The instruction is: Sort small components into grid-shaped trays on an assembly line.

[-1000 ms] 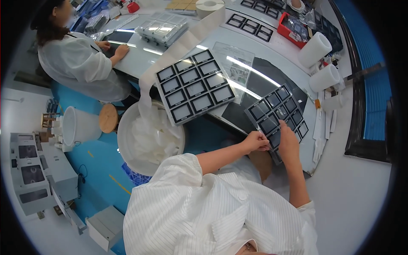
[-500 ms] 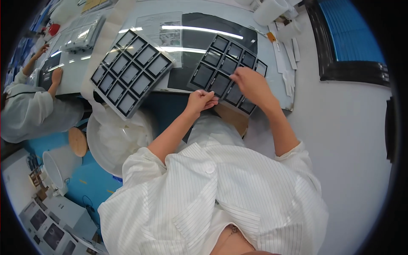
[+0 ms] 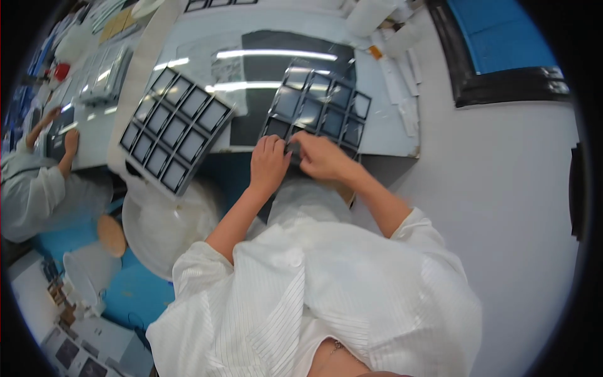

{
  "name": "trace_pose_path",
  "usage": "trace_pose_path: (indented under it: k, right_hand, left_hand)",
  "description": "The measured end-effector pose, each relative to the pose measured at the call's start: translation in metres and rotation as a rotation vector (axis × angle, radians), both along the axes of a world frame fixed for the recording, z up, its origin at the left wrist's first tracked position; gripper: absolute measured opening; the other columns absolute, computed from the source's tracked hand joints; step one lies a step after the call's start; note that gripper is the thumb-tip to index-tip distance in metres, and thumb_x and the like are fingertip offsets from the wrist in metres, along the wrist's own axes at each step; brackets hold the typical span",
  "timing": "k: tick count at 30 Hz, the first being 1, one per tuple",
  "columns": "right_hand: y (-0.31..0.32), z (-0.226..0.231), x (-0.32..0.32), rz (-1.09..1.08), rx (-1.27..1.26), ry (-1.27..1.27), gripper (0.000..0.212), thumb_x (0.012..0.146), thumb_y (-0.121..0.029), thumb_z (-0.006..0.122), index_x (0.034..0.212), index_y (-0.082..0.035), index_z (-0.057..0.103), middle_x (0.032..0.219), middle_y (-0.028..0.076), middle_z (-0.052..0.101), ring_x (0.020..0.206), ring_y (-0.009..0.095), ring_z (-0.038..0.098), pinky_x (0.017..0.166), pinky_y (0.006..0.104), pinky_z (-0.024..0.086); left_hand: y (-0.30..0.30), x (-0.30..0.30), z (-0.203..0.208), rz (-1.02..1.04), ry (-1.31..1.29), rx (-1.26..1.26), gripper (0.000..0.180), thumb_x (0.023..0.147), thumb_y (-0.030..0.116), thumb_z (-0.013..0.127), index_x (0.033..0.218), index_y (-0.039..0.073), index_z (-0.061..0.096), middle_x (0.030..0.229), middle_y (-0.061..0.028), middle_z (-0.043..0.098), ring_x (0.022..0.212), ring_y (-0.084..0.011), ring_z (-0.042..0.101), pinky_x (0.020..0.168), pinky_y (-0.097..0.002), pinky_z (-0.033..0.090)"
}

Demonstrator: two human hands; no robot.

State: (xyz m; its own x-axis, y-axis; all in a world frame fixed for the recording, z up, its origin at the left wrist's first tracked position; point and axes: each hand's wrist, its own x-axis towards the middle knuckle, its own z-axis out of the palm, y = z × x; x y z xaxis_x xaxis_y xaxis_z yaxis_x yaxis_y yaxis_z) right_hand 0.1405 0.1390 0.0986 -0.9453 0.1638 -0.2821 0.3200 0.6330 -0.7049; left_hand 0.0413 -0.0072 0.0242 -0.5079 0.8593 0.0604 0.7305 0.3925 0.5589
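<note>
A panel divided by black frames into several dark grey squares [image 3: 317,107] lies at the table's front edge, tilted, with ceiling light reflecting off it. My left hand [image 3: 270,164] is at its near left corner, fingers pressed together and bent over the edge. Close beside it, my right hand [image 3: 320,157] is curled at the panel's near edge, fingertips pinched towards the left thumb. Whatever lies between those fingertips is hidden and blurred. Left of my hands, a similar panel with paler squares [image 3: 176,129] overhangs the table edge.
A dark mat [image 3: 251,129] and a clear sheet lie on the white table [image 3: 207,38]. Below the left panel stands a round white bin [image 3: 147,232] with crumpled film. White strips [image 3: 408,116] line the table's right side. Another person [image 3: 41,182] works at far left.
My right hand has moved from the panel's middle to its near left corner, beside my left hand. The left hand has shifted along the near edge and turned palm down. The whole view has shifted.
</note>
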Motion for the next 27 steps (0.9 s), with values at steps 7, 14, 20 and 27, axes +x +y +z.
trace_pose_path:
  k: [7, 14, 20, 27]
  right_hand:
    - [-0.001, -0.040, -0.021, -0.035, 0.269, 0.001, 0.037, 0.089, -0.027, 0.051, 0.117, -0.001, 0.052, 0.091, 0.023, 0.063, 0.086, 0.040, 0.062, 0.076, 0.0464, 0.050]
    - [0.036, -0.006, -0.019, -0.112, 0.293, 0.139, 0.022, 0.091, -0.019, 0.048, 0.097, 0.001, 0.055, 0.088, 0.021, 0.065, 0.083, 0.042, 0.062, 0.073, 0.0472, 0.050]
    - [0.036, 0.007, -0.011, -0.161, 0.029, -0.061, 0.023, 0.093, -0.021, 0.048, 0.104, -0.002, 0.056, 0.093, 0.020, 0.065, 0.087, 0.041, 0.061, 0.076, 0.0469, 0.048]
    - [0.014, 0.003, -0.020, -0.145, 0.235, 0.184, 0.018, 0.093, -0.016, 0.044, 0.099, -0.003, 0.056, 0.091, 0.021, 0.064, 0.085, 0.040, 0.061, 0.073, 0.0489, 0.048]
  left_hand:
    - [0.000, -0.002, -0.035, -0.182, 0.341, 0.002, 0.078, 0.079, 0.048, 0.065, 0.140, 0.007, 0.037, 0.148, -0.0149, 0.030, 0.138, -0.0330, 0.027, 0.110, -0.0509, 0.021]
    - [0.007, 0.002, -0.030, -0.121, 0.306, 0.032, 0.071, 0.082, 0.048, 0.061, 0.137, 0.007, 0.043, 0.143, -0.0151, 0.038, 0.133, -0.0322, 0.034, 0.107, -0.0482, 0.026]
    - [0.028, -0.017, -0.043, -0.129, 0.207, 0.133, 0.048, 0.081, 0.037, 0.068, 0.115, 0.005, 0.056, 0.122, -0.0137, 0.055, 0.114, -0.0331, 0.048, 0.097, -0.0453, 0.037]
    - [0.046, -0.045, -0.036, 0.585, -0.078, 0.055, 0.036, 0.080, 0.035, 0.069, 0.101, 0.008, 0.059, 0.107, -0.0135, 0.054, 0.106, -0.0349, 0.049, 0.086, -0.0479, 0.040]
